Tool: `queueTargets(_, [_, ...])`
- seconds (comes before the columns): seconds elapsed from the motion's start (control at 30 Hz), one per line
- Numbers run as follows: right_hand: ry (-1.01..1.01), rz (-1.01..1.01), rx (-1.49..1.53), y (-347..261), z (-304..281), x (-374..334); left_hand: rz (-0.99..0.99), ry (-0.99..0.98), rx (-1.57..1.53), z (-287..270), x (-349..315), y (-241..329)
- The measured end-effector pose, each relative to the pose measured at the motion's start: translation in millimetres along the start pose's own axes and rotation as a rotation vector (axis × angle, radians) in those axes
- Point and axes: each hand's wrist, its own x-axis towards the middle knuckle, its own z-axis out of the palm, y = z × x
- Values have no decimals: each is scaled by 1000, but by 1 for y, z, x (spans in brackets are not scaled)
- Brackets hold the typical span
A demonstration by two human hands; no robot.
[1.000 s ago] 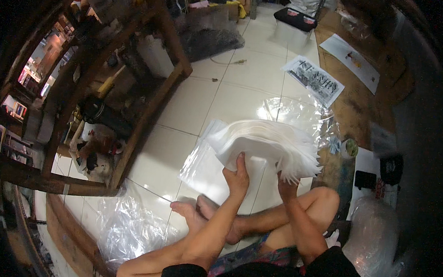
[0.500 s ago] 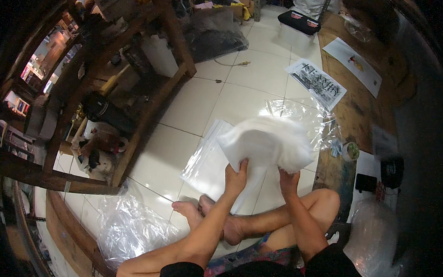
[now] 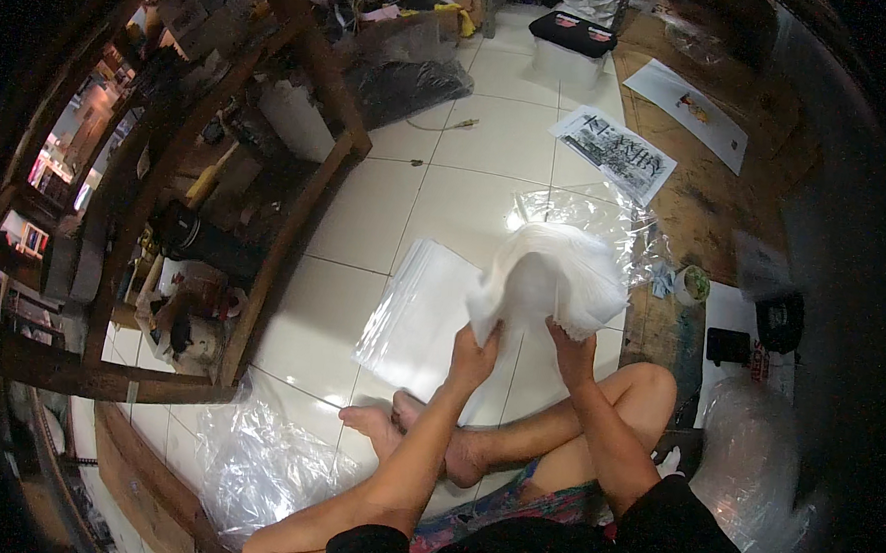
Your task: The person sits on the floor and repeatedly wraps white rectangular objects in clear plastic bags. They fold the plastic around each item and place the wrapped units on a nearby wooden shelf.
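Note:
Between my hands a stack of thin white sheets is bent into an arch, its far part bulging upward. My left hand is closed on the stack's near left edge, thumb on top. At the near right edge, my right hand grips the same stack, where many layered edges show. Below and to the left, a flat pile of white sheets lies on the tiled floor, partly in a clear plastic sleeve or under glossy film. Crumpled clear plastic spreads just beyond the held stack.
A printed sheet lies on the floor's right side beside a wooden board. A cup stands there. On the left is a wooden shelf frame; near it lies a clear plastic bag. A black-lidded container stands far off.
The held stack has gone from a blurred, more spread shape to a tighter arch, with its sides drawn downward. Both hands keep hold of it. The view has shifted slightly.

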Motion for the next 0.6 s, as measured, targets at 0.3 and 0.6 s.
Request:
queueTargets(0.3, [-107, 64, -123, -3, -11, -16, -173, 47, -127, -11, -8, 12])
queueTargets(0.6, [27, -52, -427, -29, 15, -11, -165, -1, -36, -12, 10, -4])
